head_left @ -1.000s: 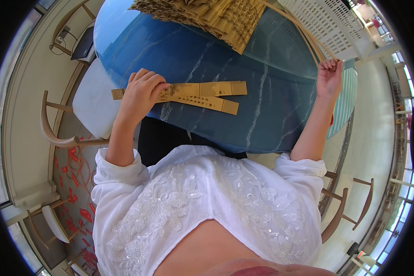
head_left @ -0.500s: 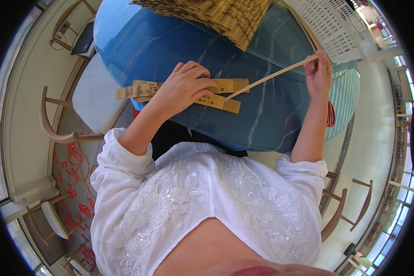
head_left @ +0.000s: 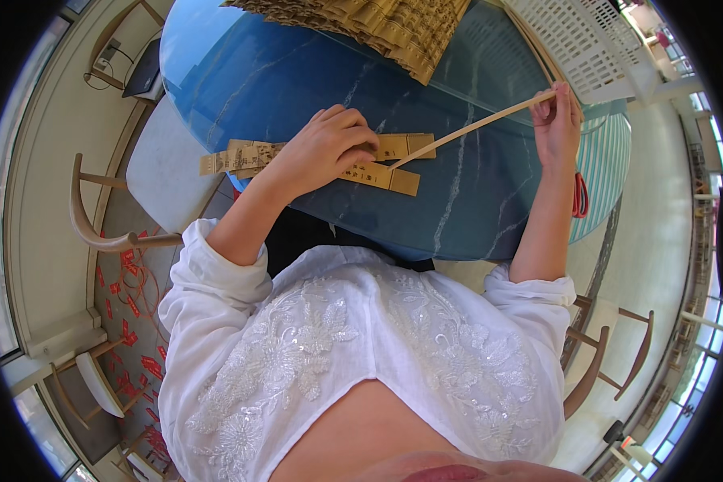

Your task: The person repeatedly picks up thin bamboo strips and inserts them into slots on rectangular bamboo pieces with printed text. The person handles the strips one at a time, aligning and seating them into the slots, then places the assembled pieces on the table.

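Note:
My right hand [head_left: 556,132] is closed on the far end of a pale wooden chopstick [head_left: 474,127], held slanting above the table. The chopstick's lower tip meets a flat gold paper sleeve [head_left: 394,178]; whether it is inside the sleeve, I cannot tell. Over that sleeve my left hand [head_left: 327,151] lies with bent fingers pressed on it, its thumb partly hidden. A second gold sleeve [head_left: 410,146] sits just beyond. More printed gold sleeves [head_left: 221,163] overlap in a loose pile left of and beneath my left wrist.
A thick stack of gold sleeves [head_left: 377,32] covers the far part of the blue marbled table [head_left: 474,217]. A white perforated basket [head_left: 590,48] stands at the far right, near more wooden sticks [head_left: 536,46]. Red scissors handles [head_left: 581,195] show beside my right forearm. Chairs [head_left: 96,209] surround the table.
The chopstick's lower tip has shifted slightly left and away from me at the sleeve. Both hands keep nearly the same pose, with a slight shift of the whole view.

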`<move>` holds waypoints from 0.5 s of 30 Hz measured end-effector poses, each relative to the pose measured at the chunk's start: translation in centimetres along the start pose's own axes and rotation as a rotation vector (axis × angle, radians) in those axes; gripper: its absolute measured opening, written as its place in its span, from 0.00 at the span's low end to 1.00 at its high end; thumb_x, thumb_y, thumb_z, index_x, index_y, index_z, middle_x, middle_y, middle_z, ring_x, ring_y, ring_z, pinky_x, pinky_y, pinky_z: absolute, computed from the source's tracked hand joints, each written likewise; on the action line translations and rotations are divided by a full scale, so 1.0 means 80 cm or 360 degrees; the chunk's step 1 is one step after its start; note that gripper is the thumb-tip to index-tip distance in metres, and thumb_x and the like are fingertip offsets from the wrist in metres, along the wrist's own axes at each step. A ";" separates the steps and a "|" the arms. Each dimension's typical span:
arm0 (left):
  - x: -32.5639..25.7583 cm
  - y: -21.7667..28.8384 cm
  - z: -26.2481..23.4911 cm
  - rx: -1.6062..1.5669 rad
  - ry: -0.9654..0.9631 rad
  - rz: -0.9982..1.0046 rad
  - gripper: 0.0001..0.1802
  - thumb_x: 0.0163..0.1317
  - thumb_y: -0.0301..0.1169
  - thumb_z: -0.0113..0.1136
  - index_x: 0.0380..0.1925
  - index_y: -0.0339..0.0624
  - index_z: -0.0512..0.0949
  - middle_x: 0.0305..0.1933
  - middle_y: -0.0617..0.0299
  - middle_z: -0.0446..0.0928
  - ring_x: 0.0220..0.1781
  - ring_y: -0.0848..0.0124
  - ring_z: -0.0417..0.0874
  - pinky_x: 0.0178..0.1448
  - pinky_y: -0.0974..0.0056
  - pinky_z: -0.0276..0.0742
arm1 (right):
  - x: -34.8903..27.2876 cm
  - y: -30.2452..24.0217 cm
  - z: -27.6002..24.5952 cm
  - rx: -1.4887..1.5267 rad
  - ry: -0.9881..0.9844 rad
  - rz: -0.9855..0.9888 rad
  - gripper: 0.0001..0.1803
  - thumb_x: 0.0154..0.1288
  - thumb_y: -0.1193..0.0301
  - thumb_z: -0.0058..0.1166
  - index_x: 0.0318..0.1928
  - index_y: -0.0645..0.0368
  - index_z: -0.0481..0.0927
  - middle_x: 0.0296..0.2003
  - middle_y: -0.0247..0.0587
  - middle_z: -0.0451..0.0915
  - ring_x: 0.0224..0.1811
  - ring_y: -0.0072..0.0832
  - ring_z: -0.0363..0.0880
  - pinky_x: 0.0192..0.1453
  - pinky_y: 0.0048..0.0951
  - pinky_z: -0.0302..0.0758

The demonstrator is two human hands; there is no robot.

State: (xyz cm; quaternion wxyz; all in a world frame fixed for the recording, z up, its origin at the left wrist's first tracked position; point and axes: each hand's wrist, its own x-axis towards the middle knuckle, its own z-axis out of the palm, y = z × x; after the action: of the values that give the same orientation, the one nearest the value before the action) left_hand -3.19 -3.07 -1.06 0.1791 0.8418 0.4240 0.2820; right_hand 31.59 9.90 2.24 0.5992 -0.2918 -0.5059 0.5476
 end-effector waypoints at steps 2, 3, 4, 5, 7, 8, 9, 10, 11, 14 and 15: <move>0.002 -0.001 0.001 -0.0018 -0.0014 -0.0005 0.07 0.62 0.32 0.64 0.38 0.43 0.81 0.42 0.61 0.74 0.48 0.62 0.73 0.57 0.59 0.69 | 0.000 0.000 0.000 0.0005 0.0009 -0.0006 0.14 0.78 0.60 0.47 0.37 0.56 0.74 0.20 0.29 0.65 0.24 0.19 0.62 0.33 0.22 0.64; 0.003 0.000 0.001 -0.0023 -0.0019 -0.0005 0.07 0.62 0.32 0.64 0.38 0.43 0.81 0.41 0.61 0.74 0.48 0.62 0.72 0.57 0.59 0.69 | 0.000 0.000 0.000 -0.0010 0.0034 -0.0007 0.14 0.78 0.60 0.47 0.37 0.56 0.74 0.20 0.29 0.65 0.24 0.19 0.62 0.33 0.22 0.64; 0.004 0.001 0.001 -0.0027 -0.0025 -0.0006 0.07 0.62 0.32 0.64 0.37 0.42 0.81 0.41 0.61 0.73 0.47 0.62 0.72 0.57 0.59 0.69 | -0.001 -0.001 0.002 -0.0025 0.0059 -0.0006 0.14 0.78 0.60 0.47 0.37 0.56 0.74 0.20 0.29 0.65 0.24 0.19 0.62 0.33 0.22 0.64; 0.005 0.001 0.001 -0.0035 -0.0025 -0.0008 0.06 0.62 0.31 0.64 0.37 0.42 0.81 0.41 0.61 0.73 0.47 0.61 0.72 0.56 0.59 0.69 | -0.001 -0.001 0.002 -0.0041 0.0085 -0.0006 0.14 0.78 0.60 0.47 0.37 0.56 0.74 0.20 0.29 0.65 0.24 0.19 0.62 0.32 0.22 0.64; 0.006 0.002 0.001 -0.0049 -0.0025 -0.0012 0.06 0.63 0.30 0.63 0.36 0.42 0.80 0.41 0.62 0.73 0.47 0.61 0.72 0.56 0.59 0.69 | 0.000 0.000 0.000 -0.0040 0.0070 -0.0021 0.14 0.78 0.60 0.48 0.37 0.56 0.74 0.20 0.29 0.66 0.24 0.18 0.63 0.32 0.22 0.65; 0.006 0.001 0.001 -0.0057 -0.0020 -0.0006 0.06 0.63 0.30 0.63 0.36 0.41 0.80 0.40 0.61 0.73 0.47 0.61 0.72 0.56 0.59 0.69 | 0.001 0.001 0.000 -0.0040 0.0062 -0.0028 0.14 0.78 0.60 0.48 0.37 0.56 0.74 0.20 0.29 0.66 0.24 0.18 0.63 0.32 0.22 0.65; 0.006 0.000 0.001 -0.0064 -0.0016 0.0000 0.05 0.63 0.30 0.63 0.36 0.41 0.80 0.40 0.61 0.73 0.47 0.61 0.72 0.56 0.59 0.69 | 0.000 0.001 0.000 -0.0039 0.0079 -0.0028 0.13 0.78 0.61 0.48 0.37 0.56 0.74 0.20 0.29 0.66 0.24 0.18 0.64 0.32 0.22 0.65; 0.007 -0.001 0.002 -0.0071 -0.0012 0.0006 0.05 0.63 0.30 0.62 0.36 0.41 0.79 0.40 0.61 0.73 0.47 0.61 0.72 0.56 0.59 0.69 | 0.000 0.002 0.001 -0.0037 0.0095 -0.0028 0.13 0.78 0.61 0.48 0.37 0.56 0.74 0.20 0.28 0.66 0.24 0.18 0.64 0.32 0.22 0.65; 0.007 0.000 0.002 -0.0065 -0.0008 0.0005 0.05 0.63 0.29 0.62 0.35 0.40 0.79 0.40 0.61 0.73 0.47 0.61 0.72 0.56 0.59 0.69 | 0.000 0.002 0.002 -0.0035 0.0111 -0.0027 0.13 0.78 0.61 0.48 0.37 0.55 0.74 0.20 0.28 0.67 0.24 0.18 0.64 0.32 0.22 0.65; 0.007 0.001 0.002 -0.0051 0.0012 0.0014 0.04 0.63 0.28 0.61 0.35 0.40 0.78 0.40 0.60 0.73 0.46 0.60 0.72 0.56 0.59 0.68 | 0.000 0.002 0.003 -0.0058 0.0145 -0.0029 0.12 0.77 0.61 0.49 0.37 0.55 0.74 0.20 0.28 0.67 0.23 0.17 0.65 0.32 0.22 0.65; 0.007 0.000 0.002 -0.0049 0.0025 0.0022 0.04 0.62 0.28 0.61 0.34 0.40 0.78 0.40 0.60 0.73 0.46 0.60 0.72 0.56 0.59 0.68 | 0.000 0.002 0.003 -0.0057 0.0141 -0.0032 0.12 0.77 0.61 0.49 0.37 0.55 0.74 0.20 0.28 0.67 0.23 0.17 0.65 0.32 0.22 0.65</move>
State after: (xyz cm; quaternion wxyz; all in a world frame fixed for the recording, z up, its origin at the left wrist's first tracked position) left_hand -2.81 -2.62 -1.02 0.1867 0.8396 0.4153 0.2962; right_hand 31.33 9.92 2.15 0.6212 -0.3212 -0.4915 0.5189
